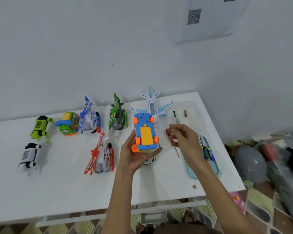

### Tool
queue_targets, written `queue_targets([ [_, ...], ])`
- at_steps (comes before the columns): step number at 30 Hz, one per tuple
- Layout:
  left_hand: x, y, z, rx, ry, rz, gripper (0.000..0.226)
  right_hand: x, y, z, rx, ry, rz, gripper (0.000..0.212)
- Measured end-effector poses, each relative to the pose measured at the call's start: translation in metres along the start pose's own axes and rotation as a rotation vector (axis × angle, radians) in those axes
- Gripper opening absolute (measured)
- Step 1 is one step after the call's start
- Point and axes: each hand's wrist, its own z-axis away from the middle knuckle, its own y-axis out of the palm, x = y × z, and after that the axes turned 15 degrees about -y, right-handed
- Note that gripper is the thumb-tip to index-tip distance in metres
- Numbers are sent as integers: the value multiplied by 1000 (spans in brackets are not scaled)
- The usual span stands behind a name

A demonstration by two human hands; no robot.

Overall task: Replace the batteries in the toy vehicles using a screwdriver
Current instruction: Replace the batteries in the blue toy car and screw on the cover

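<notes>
My left hand (pixel 134 154) holds a blue toy car (pixel 145 132) upside down above the white table (pixel 57 191); its yellow battery cover and orange wheels face up. To the right of the car, my right hand (pixel 184 139) grips a red-handled screwdriver (pixel 172 142), shaft pointing down toward the table. A light blue tray (pixel 213 168) at the right holds several batteries (pixel 207 152). One loose battery (pixel 185 113) lies in a clear tray at the back right, next to a dark pen-like tool (pixel 176 117).
Other toys stand on the table: a white plane (pixel 153 107), green helicopter (pixel 118 117), blue helicopter (pixel 90 117), red helicopter (pixel 101 156), green-orange car (pixel 68 124), green robot dog (pixel 40 127), white robot dog (pixel 30 156). A white toy is partly hidden under my left hand. Clutter lies on the floor right.
</notes>
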Motion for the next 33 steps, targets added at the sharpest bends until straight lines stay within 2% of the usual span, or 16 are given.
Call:
queue_targets([
  [2,0,-8,0,22,21,49,51,-13,-4,-5,49,-112,291,12],
  [4,-1,-18,-1,79,54,43,52,-32,-4,-12,149,-211,729,12],
  [7,-3,-26,-7,123,96,67,66,-63,11,-21,323,-137,1156,25],
  [9,-6,-29,-11,90,137,105,73,-78,21,-28,357,-97,1282,31],
  [14,-21,-37,-12,101,190,105,66,-100,25,-44,416,-90,1449,30],
  [17,-28,-44,-10,62,192,126,78,-94,24,-47,376,-81,1306,23],
  [22,-32,-45,-2,28,201,103,87,-32,22,-30,-9,-257,733,13],
  [25,-26,-38,5,32,205,-28,76,6,24,-3,-117,-322,318,9],
  [27,-19,-35,7,13,222,-94,80,24,30,12,-132,-329,35,7],
  [29,-11,-32,8,-22,231,-118,93,38,37,22,-122,-374,-113,5],
  [33,-4,-30,3,-83,283,-185,110,47,51,28,34,-502,-75,8],
])
